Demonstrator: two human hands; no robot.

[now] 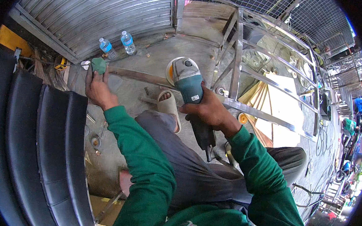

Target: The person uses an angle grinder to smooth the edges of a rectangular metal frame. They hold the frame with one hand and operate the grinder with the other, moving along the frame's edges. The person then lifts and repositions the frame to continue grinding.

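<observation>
My right hand (215, 110) is wrapped round the body of a teal and black angle grinder (190, 87). Its grey head, with a pale and orange disc (171, 71), is at the metal bar (139, 77); whether the disc touches the bar cannot be told. At the bar's left end, my left hand (100, 90) is closed on a small green pad (98, 65), fingers pointing away from me. Part of what that hand grips is hidden. The bar runs right into a shiny metal frame (238, 54).
Two water bottles (128, 43) stand beyond the bar, before a corrugated metal shutter (99, 15). Black padded panels (51, 141) line the left side. Under the frame lies flattened cardboard (279, 111). An orange disc (242, 118) is on the floor by my right wrist. My sandalled foot (167, 105) is near the bar.
</observation>
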